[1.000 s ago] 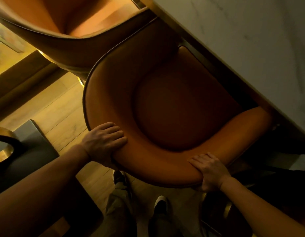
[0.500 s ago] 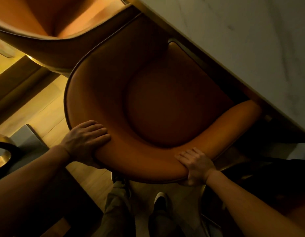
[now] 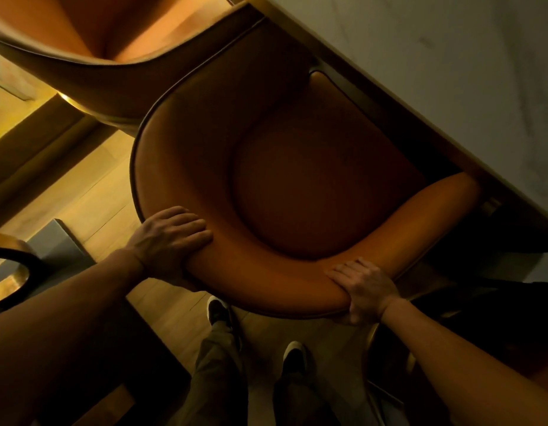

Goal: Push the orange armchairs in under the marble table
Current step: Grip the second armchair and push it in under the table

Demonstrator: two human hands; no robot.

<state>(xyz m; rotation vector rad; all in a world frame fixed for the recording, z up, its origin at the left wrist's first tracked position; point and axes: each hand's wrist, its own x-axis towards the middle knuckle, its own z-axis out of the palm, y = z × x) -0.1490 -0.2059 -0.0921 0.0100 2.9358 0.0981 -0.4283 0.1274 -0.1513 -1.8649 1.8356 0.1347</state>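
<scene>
The person stood behind the near armchair (image 3: pixel 297 186), both hands on its curved back rim. The left hand (image 3: pixel 168 241) was clamped over the rim at the back-left corner, fingers folded onto the inner face and thumb hidden beneath; the right hand (image 3: pixel 363 290) gripped the rim toward the back-right, fingers wrapped over the top edge. Compared with a second before, the hands kept the same holds, and the chair's place against the table (image 3: pixel 435 72) had changed little: the front of the seat lay under the table's edge, and the right arm's tip sat just at that edge, much as it had. What shifted most was the view itself, which wobbled as the person leaned and stepped, one shoe (image 3: pixel 219 310) now forward of the other (image 3: pixel 294 353). I judged that the push was in its last stretch or being trimmed for angle, since most of the seat and the whole back were out in the open. The second armchair (image 3: pixel 119 50) stood just beside the first on the left, their shells nearly touching, its front also at the table. Any further shove risked rubbing the two together, so a straight, gentle push seemed called for.
</scene>
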